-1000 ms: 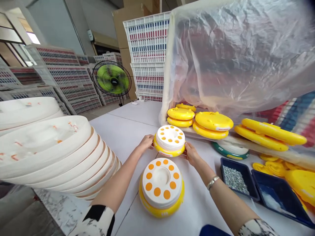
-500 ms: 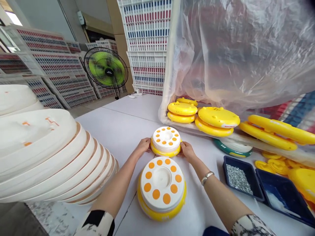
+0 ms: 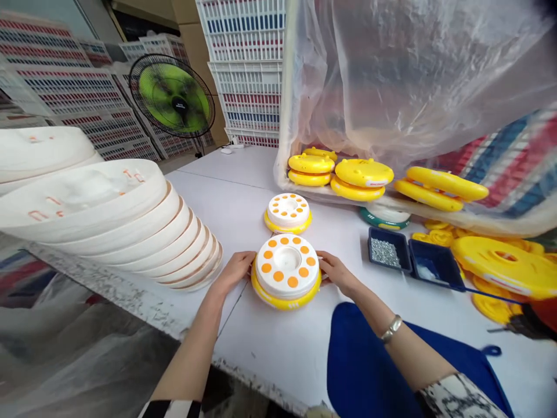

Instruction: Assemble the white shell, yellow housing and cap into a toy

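Two round yellow-and-white pieces with orange dots stand one behind the other on the white table. Around the nearer dotted piece, my left hand grips the yellow rim from the left, its fingertips partly hidden by the rim. On the opposite side my right hand has its fingers curled against the same rim. The farther dotted piece sits just behind, untouched by either hand. Both pieces lie white side up, each with a round recess in the middle.
White shells are stacked at the left. Yellow discs lie behind, by a plastic sheet. To the right are a tray of screws, a second blue tray, a blue cloth and a partly visible power tool.
Both hands have left the farther piece and come back to the rim of the nearer one. The view has shifted down, showing the blue cloth and the table's front edge.
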A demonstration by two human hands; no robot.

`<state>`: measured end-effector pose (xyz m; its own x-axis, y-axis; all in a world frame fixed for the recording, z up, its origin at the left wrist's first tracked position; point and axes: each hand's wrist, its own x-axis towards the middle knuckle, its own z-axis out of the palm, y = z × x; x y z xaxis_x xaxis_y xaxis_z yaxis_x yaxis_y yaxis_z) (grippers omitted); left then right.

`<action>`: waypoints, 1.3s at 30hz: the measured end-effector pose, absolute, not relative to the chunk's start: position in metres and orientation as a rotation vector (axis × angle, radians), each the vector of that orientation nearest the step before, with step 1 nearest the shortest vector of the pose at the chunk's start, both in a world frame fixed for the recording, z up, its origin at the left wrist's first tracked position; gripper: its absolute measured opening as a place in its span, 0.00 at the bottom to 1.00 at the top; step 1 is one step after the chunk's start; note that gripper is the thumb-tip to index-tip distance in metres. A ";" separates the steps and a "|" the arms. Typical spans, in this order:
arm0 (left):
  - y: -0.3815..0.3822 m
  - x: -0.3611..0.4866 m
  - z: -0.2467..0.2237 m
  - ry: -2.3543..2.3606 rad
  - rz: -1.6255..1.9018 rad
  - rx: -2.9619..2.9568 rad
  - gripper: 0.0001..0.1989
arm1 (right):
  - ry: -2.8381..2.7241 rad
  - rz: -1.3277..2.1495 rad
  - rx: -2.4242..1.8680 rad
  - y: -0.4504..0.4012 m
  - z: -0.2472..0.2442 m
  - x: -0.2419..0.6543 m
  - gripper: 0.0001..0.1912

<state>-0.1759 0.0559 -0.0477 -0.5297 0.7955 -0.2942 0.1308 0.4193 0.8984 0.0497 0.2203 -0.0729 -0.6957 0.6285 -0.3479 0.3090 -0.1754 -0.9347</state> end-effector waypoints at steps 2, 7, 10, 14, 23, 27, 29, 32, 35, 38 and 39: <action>0.053 -0.157 -0.037 1.919 1.181 0.819 0.18 | -1.813 1.932 -1.075 0.214 -0.066 0.069 0.16; 0.049 -0.093 -0.027 1.829 1.202 0.907 0.21 | -1.736 1.805 -1.117 0.196 -0.055 0.146 0.19; 0.053 -0.045 -0.037 1.760 1.170 0.942 0.21 | -1.695 1.710 -1.192 0.187 -0.058 0.200 0.21; 0.067 0.010 -0.056 1.691 1.130 0.964 0.21 | -1.664 1.575 -1.255 0.182 -0.067 0.263 0.21; 0.090 0.055 -0.086 1.679 1.027 1.019 0.25 | -1.791 1.337 -1.227 0.194 -0.089 0.313 0.18; 0.087 0.053 -0.085 1.745 0.955 1.055 0.25 | -1.907 1.197 -1.265 0.202 -0.090 0.326 0.15; 0.083 0.047 -0.082 1.804 0.925 1.088 0.25 | -1.923 1.090 -1.335 0.210 -0.084 0.344 0.16; 0.076 0.036 -0.080 1.933 0.899 1.157 0.25 | -1.893 0.917 -1.458 0.230 -0.070 0.385 0.20; 0.071 0.029 -0.086 2.062 0.878 1.258 0.20 | -1.854 0.685 -1.613 0.255 -0.056 0.427 0.21; 0.067 0.030 -0.097 2.161 0.875 1.330 0.18 | -1.848 0.449 -1.788 0.282 -0.050 0.449 0.17; 0.066 0.032 -0.101 2.195 0.872 1.363 0.18 | -1.861 0.399 -1.838 0.290 -0.052 0.450 0.15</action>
